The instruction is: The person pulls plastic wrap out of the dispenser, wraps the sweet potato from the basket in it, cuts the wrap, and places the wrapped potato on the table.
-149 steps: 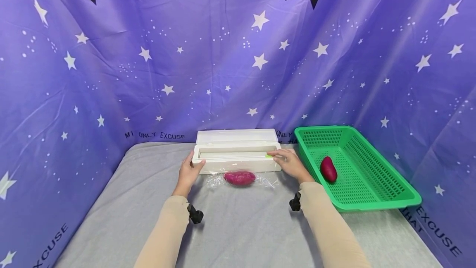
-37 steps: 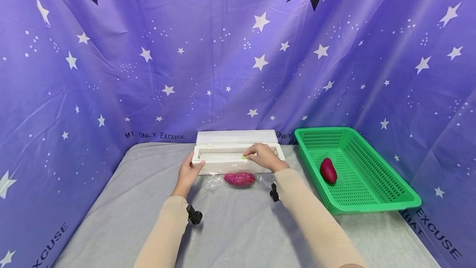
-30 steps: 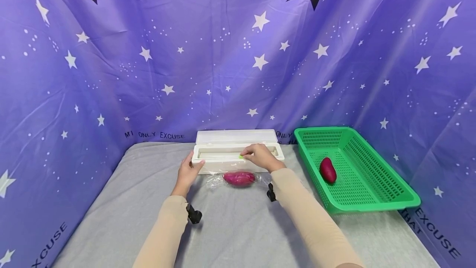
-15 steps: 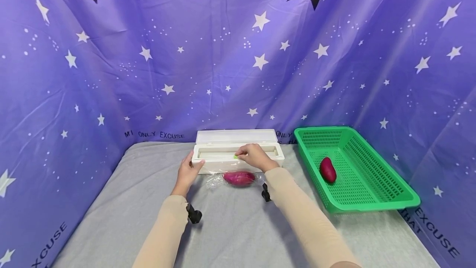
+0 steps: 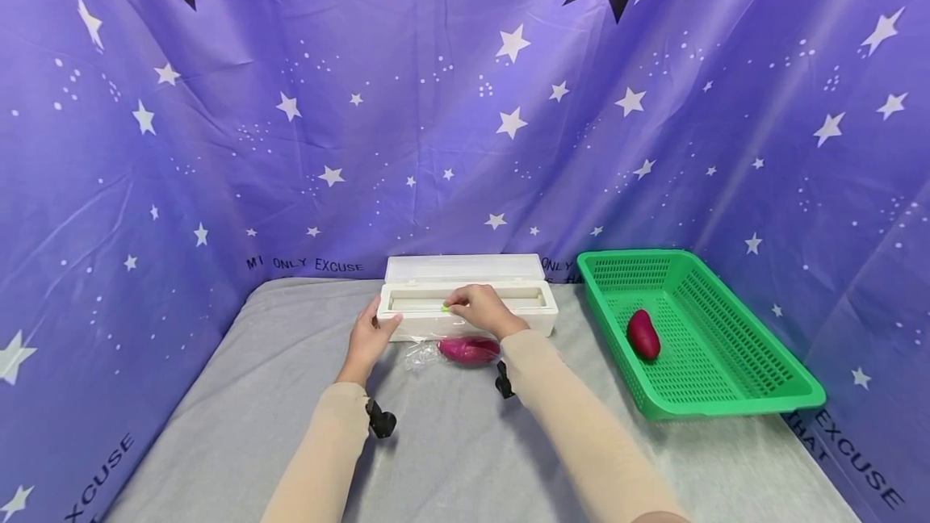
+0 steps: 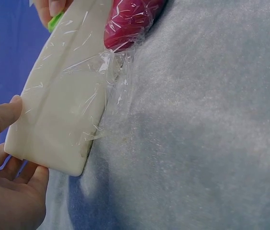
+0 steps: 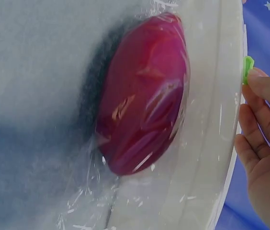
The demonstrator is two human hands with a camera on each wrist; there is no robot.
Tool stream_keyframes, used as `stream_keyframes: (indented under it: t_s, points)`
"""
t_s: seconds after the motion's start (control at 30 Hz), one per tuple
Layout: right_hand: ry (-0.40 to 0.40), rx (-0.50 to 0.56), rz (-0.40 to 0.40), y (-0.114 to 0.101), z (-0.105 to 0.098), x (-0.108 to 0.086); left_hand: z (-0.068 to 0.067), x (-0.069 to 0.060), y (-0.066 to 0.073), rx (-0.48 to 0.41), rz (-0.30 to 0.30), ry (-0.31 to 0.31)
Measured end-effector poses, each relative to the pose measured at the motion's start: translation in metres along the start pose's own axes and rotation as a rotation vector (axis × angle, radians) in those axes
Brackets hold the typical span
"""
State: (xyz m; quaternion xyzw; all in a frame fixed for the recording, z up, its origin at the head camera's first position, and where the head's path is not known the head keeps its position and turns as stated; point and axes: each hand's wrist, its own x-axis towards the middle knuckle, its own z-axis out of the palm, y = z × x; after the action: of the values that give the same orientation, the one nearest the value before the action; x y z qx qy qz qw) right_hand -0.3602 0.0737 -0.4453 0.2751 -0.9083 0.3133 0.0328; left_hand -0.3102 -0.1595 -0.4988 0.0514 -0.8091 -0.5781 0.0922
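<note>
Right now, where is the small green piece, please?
In the head view, the small green piece is at the front rim of the white box, slightly left of the box's middle, pinched by the right hand.

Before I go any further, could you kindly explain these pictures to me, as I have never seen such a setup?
No machine is at work here: you see a person's bare left hand and right hand. The wide picture comes from a camera worn on the head; the two close ones come from the left wrist camera and right wrist camera.

On the grey cloth stands a long white box, its lid open. In front lies a red vegetable in clear film. To the right, a green basket holds a second red vegetable.

The left hand grips the box's left end; the right hand pinches a small green tab at its front edge.
</note>
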Motion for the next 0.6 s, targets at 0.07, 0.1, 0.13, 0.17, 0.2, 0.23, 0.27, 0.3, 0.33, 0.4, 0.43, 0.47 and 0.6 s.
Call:
stream_keyframes:
  t_s: [0.07, 0.1, 0.13, 0.17, 0.2, 0.23, 0.27, 0.3, 0.33, 0.4, 0.43, 0.47, 0.6]
  points:
    - [-0.003, -0.003, -0.004, -0.002, 0.001, 0.001, 0.001, 0.0, 0.0, -0.003, 0.001, -0.001]
    - [-0.006, -0.004, -0.005, -0.003, 0.002, 0.002, 0.001, 0.0, 0.0, -0.008, -0.001, 0.0]
    - [-0.009, -0.002, -0.006, -0.004, 0.003, 0.003, 0.001, 0.001, -0.001, -0.009, 0.002, 0.0]
    - [-0.012, -0.004, -0.008, -0.005, 0.004, 0.003, 0.001, 0.001, -0.001, -0.014, 0.002, 0.001]
    - [-0.015, -0.002, -0.009, -0.006, 0.005, 0.004, 0.002, 0.001, -0.001, -0.016, 0.005, 0.002]
    - [-0.017, 0.0, -0.009, -0.007, 0.006, 0.004, 0.002, 0.001, -0.001, -0.018, 0.008, 0.003]
    - [-0.02, -0.002, -0.008, -0.008, 0.007, 0.005, 0.002, 0.001, -0.001, -0.019, 0.009, 0.004]
    - [-0.021, -0.001, -0.008, -0.01, 0.007, 0.005, 0.002, 0.001, -0.001, -0.021, 0.011, 0.006]
    - [-0.023, 0.001, -0.004, -0.011, 0.008, 0.005, 0.002, 0.001, -0.001, -0.023, 0.012, 0.009]
    - [-0.028, -0.002, 0.005, -0.013, 0.008, 0.006, 0.002, 0.0, -0.001, -0.023, 0.007, 0.011]
    - [-0.03, -0.004, 0.009, -0.014, 0.009, 0.007, 0.003, 0.0, 0.0, -0.024, 0.008, 0.012]
    - [-0.029, -0.004, 0.008, -0.015, 0.009, 0.007, 0.002, 0.0, 0.0, -0.025, 0.009, 0.012]
    - [-0.026, -0.007, -0.001, -0.018, 0.011, 0.009, 0.002, 0.0, 0.0, -0.034, 0.014, 0.009]
